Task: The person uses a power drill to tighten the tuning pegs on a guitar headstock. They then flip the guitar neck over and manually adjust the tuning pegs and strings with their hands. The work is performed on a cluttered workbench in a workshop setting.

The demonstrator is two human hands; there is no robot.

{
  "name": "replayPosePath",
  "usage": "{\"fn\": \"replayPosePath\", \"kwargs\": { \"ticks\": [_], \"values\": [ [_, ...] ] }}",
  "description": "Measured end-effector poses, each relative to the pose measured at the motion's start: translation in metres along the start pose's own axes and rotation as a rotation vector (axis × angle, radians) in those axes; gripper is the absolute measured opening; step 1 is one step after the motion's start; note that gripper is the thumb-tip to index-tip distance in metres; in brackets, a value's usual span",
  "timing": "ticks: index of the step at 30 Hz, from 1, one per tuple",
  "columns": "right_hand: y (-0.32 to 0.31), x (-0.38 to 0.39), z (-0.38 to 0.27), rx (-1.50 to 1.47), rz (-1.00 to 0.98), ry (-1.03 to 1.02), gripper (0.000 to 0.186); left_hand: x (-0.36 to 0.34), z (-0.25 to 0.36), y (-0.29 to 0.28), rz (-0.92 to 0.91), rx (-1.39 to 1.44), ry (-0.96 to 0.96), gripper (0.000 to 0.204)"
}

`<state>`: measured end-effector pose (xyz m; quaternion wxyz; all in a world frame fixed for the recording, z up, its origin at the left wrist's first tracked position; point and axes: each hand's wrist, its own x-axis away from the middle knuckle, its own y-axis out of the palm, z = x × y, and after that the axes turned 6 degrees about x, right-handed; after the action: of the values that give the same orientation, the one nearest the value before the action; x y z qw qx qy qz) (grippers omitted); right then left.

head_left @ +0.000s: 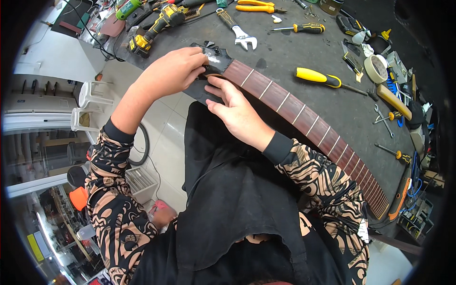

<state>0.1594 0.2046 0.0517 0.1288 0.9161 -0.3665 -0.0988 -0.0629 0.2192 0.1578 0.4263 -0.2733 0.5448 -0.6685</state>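
Dial centred on the view, 12 pointing away from me. Yellow-and-black cordless power tool (154, 31) at 11, lying on the dark grey flat-topped workbench (280, 56). My left hand (178, 71), also near 11: fingers bent in at the near-left edge of the glossy black guitar headstock (217, 59), which sits close to 12. Grasping there, but my fingers hide exactly what. Black-and-silver adjustable wrench (238, 31) just past the headstock, about 12. My right hand (235, 114), short of it toward 12: fingers loosely curled, thumb apart, nothing clenched; contact with the neck, can't tell. The long neck with its reddish-brown wooden fretboard (295, 114) runs from 12 to 4, near the bench edge. Risk: pulling toward 6 without right-hand support could drag it off that edge. Swinging it toward 2 might knock the fretboard against the yellow-handled screwdriver (318, 76) there.
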Motion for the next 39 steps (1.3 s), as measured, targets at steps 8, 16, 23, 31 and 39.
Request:
{"fn": "replayPosePath", "kwargs": {
  "ticks": [8,16,23,31,39],
  "values": [
    [-0.002,-0.002,-0.002,0.009,-0.011,0.014,0.064,0.0,0.004,-0.006,0.175,0.217,-0.192,0.016],
    [0.001,-0.003,0.006,0.002,0.015,-0.008,0.064,-0.095,0.015,0.021,0.322,0.369,-0.194,0.019],
    [0.002,-0.007,-0.004,-0.025,-0.017,-0.181,0.042,-0.26,0.094,0.094,0.115,0.046,0.056,0.023],
    [0.008,-0.007,-0.003,0.082,0.062,-0.247,0.038,-0.311,0.102,0.081,0.294,0.118,0.105,0.034],
    [0.006,-0.017,0.039,0.325,0.263,-0.311,0.047,-0.105,0.183,-0.017,0.397,0.445,0.583,0.027]
  ]
}}
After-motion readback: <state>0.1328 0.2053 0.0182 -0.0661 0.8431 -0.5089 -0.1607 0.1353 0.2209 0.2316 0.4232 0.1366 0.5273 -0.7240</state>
